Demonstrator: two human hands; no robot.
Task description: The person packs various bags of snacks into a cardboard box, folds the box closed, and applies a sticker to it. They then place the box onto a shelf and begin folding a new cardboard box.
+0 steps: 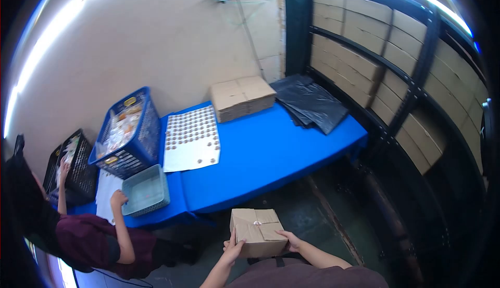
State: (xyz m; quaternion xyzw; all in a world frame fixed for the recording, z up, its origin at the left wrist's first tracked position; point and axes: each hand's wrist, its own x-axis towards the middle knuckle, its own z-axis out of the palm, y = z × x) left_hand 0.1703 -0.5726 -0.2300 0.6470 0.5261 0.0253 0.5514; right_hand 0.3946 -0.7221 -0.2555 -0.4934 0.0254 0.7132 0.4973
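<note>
A closed cardboard box (255, 236) with a small round sticker on its top seam is held low in front of my body, short of the table's front edge. On its left side my left hand (233, 245) grips it, thumb near the top edge. My right hand (290, 240) clasps the opposite side, fingers partly hidden behind the box. Beyond the box lies the blue-covered table (250, 158). On it rests a white sheet (182, 155) with rows of small round stickers.
Flattened cardboard (242, 92) is stacked at the table's back, beside black plastic bags (312, 103). A blue crate (148, 126) of packets, a grey basket (164, 191) and a black crate (86, 178) stand left, near a co-worker (88, 236). A shelf rack (414, 87) with boxes stands right.
</note>
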